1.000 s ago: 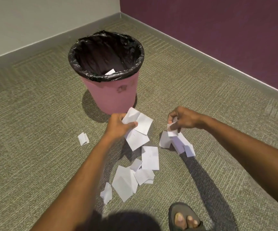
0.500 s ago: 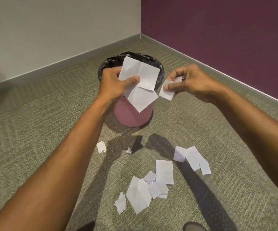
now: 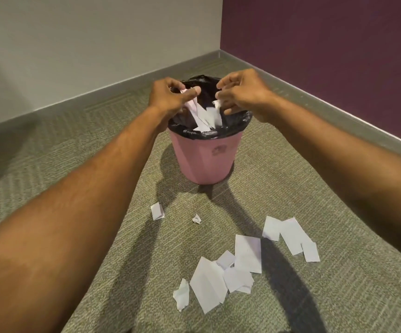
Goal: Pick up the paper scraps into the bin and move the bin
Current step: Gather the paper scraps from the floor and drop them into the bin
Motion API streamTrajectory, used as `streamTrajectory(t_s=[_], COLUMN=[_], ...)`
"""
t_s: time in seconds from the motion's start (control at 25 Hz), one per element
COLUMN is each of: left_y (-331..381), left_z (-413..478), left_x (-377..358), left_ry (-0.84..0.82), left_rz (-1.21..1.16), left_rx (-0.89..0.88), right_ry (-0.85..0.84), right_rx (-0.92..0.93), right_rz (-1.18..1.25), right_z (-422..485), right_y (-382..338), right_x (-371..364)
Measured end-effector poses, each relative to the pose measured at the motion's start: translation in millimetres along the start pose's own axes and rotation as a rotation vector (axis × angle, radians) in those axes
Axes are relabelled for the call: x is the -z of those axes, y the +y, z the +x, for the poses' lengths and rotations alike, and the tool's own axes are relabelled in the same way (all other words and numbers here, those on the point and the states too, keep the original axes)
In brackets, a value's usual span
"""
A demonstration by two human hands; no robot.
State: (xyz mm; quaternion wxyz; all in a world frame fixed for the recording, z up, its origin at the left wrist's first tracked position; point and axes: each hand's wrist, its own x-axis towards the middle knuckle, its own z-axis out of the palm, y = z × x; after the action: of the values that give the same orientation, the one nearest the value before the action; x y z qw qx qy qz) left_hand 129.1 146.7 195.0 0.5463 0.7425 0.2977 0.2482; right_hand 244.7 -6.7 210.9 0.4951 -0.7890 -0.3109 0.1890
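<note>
A pink bin (image 3: pixel 206 162) with a black liner stands on the carpet near the room's corner. Both my hands are over its mouth. My left hand (image 3: pixel 168 97) pinches white paper scraps (image 3: pixel 200 115) that hang down into the liner. My right hand (image 3: pixel 242 92) has its fingers loosely curled, with a small white scrap (image 3: pixel 217 104) at the fingertips just above the rim. Several more scraps lie on the floor in front of the bin: a pile (image 3: pixel 221 275), a group to the right (image 3: pixel 290 236), a small piece (image 3: pixel 157 211) and a crumpled bit (image 3: pixel 196 219).
A grey wall with a baseboard (image 3: pixel 98 97) runs behind the bin, and a purple wall (image 3: pixel 326 56) closes the right side. Green-grey carpet (image 3: pixel 50 176) covers the floor around the bin.
Both hands rose from the floor pile with scraps and moved forward over the bin. The sheets in my left hand now hang down inside the liner instead of being held up in front of it.
</note>
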Motion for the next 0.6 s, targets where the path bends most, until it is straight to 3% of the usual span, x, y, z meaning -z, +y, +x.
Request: streamTrajectory(t_s=[0.16, 0.44, 0.52, 0.6], left_y=[-8.4, -35.2, -63.5, -97.2], left_z=[-3.5, -60.2, -97.4, -138.5], left_x=[-2.9, -13.0, -28.4, -49.5], left_ry=[-0.011, 0.133, 0.073, -0.140], left_rz=[0.067, 0.046, 0.135, 0.261], left_rx=[-0.041, -0.191, -0.189, -0.143], right_ry=[0.013, 0.019, 0.004, -0.016], right_rx=[0.024, 0.115, 0.101, 0.014], right_rz=[-0.093, -0.122, -0.166, -0.234], right_z=[-0.6, -48.0, -74.7, -102.3], right_y=[10.6, 28.7, 50.3, 85.1], right_x=[-8.6, -1.9, 11.7, 28.5])
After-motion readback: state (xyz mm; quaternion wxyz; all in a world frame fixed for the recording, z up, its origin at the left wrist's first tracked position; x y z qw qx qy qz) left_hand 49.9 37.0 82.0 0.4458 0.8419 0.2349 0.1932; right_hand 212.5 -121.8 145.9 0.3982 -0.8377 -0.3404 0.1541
